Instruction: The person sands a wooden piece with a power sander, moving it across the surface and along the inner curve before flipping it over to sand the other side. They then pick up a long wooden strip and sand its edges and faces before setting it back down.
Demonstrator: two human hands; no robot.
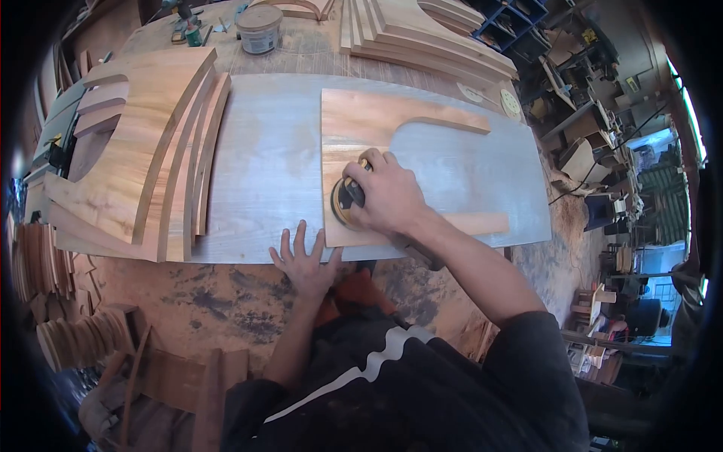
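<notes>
The sander [348,202], yellow and black, sits flat on the lower left part of the cutout board [361,120]. This board is reddish wood, with a long notch, lying flat on the grey panel [263,166].

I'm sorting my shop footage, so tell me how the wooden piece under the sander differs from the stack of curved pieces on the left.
The cut-out panel lies alone and flat under the sander; the curved pieces overlap in a stack. The right hand works the panel; no hand touches the stack. Both are reddish wood.
</notes>
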